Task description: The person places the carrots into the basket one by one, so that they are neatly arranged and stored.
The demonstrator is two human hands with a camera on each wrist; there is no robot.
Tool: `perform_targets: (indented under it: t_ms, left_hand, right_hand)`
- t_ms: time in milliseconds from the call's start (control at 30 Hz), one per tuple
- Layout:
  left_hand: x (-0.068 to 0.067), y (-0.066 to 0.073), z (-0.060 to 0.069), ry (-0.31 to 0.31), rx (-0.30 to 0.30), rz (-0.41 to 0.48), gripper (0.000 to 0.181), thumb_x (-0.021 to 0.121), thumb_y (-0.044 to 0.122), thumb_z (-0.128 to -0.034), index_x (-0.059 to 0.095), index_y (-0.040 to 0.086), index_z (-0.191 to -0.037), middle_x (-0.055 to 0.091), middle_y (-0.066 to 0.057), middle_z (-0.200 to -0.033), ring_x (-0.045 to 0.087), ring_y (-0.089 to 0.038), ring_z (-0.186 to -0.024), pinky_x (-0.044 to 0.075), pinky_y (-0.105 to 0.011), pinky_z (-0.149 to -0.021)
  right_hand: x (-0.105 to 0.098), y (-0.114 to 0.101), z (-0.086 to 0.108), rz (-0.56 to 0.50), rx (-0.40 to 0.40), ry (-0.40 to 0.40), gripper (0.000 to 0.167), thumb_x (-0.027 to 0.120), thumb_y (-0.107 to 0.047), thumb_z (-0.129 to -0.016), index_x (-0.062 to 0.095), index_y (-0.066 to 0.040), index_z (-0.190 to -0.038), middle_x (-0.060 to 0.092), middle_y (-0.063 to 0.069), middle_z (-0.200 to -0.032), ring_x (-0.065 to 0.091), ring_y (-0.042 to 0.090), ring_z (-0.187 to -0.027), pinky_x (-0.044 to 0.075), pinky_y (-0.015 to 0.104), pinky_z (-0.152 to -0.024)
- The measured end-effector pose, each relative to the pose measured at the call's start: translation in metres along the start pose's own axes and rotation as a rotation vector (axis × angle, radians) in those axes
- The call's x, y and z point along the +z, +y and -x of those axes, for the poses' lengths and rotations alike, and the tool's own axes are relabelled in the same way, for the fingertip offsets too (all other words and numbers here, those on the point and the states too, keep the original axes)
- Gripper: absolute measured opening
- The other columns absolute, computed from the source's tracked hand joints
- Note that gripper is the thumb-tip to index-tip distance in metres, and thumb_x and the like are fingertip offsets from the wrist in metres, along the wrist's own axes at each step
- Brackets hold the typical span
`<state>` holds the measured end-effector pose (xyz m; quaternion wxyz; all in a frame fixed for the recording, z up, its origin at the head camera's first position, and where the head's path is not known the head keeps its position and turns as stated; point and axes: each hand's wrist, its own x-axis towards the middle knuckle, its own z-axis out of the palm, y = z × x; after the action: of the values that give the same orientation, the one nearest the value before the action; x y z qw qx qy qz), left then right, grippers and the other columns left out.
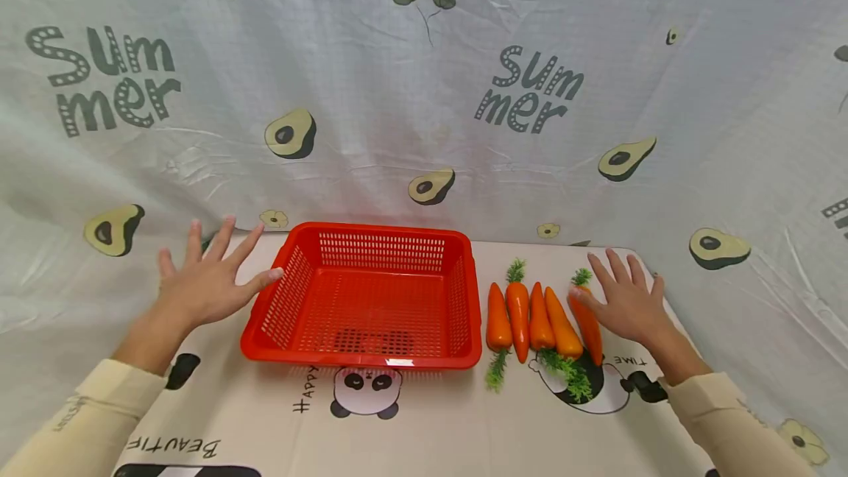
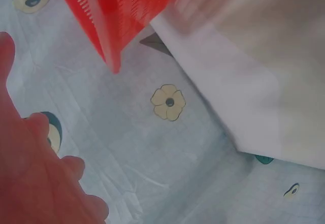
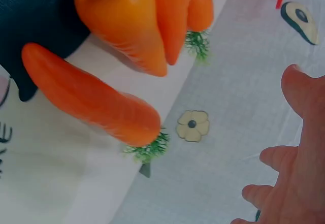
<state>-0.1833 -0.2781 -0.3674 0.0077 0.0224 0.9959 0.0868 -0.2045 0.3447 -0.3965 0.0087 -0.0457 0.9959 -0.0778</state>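
Observation:
A red plastic basket (image 1: 377,300) with slotted walls stands on the table, nothing inside it. My left hand (image 1: 205,285) is held with fingers spread near the basket's left rim, holding nothing; the left wrist view shows the hand (image 2: 45,173) apart from the basket (image 2: 109,36). To the basket's right lie several orange carrots (image 1: 517,315) with green tops, side by side. My right hand (image 1: 629,300), fingers spread, is over the right side of the rightmost carrot (image 1: 587,322). In the right wrist view that carrot (image 3: 91,97) lies apart from the hand (image 3: 294,168).
The table (image 1: 397,447) has a printed cover with pandas and lettering. A pale cloth (image 1: 371,79) with avocado and "summer" prints hangs behind the table and at its sides.

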Motion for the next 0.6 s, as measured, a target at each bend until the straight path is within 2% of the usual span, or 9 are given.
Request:
perform_targets:
  t_ms: [433,600]
  left_hand:
    - [0.017,-0.002,-0.006,-0.03,0.019,0.039,0.096,0.037,0.082,-0.095,0.005,0.03,-0.169,-0.006,-0.026,-0.173,-0.016,-0.065,-0.151,-0.012,-0.09,-0.107]
    - [0.02,-0.002,-0.008,-0.038,0.007,0.06,0.098,0.04,0.08,-0.0947,0.005,0.027,-0.169,-0.006,-0.027,-0.173,-0.017,-0.065,-0.151,-0.013,-0.089,-0.108]
  right_hand:
    - [0.02,0.006,0.0,-0.033,0.025,-0.015,0.094,0.051,-0.066,-0.099,0.019,-0.007,-0.165,0.009,0.033,-0.17,0.003,0.063,-0.151,-0.002,0.09,-0.11]
    - [0.024,0.008,-0.001,-0.04,0.022,-0.018,0.093,0.05,-0.066,-0.1,0.019,-0.007,-0.166,0.009,0.033,-0.17,0.004,0.064,-0.151,0.0,0.09,-0.109]
